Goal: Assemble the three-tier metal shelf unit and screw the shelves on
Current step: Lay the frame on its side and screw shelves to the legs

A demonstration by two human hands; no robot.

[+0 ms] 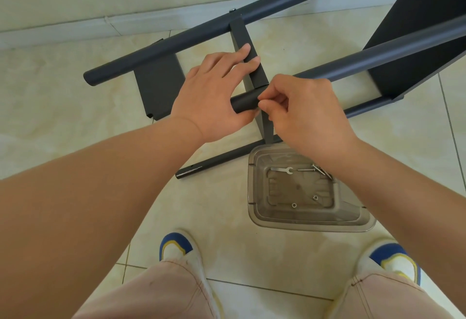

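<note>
Dark metal tube [244,103] gripped between left hand [214,96] and right hand [302,114].

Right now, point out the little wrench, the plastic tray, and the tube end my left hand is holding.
wrench [282,169], head view, middle of its flat handle.
plastic tray [253,192], head view, its left wall.
tube end [244,103], head view, the dark round surface beside the left hand [211,99].

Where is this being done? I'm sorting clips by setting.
Probably a room in a home, worked on the floor: glossy beige floor tiles, a pale wall with a baseboard, and a clear plastic tub of screws set down beside the shelf frame.
</note>
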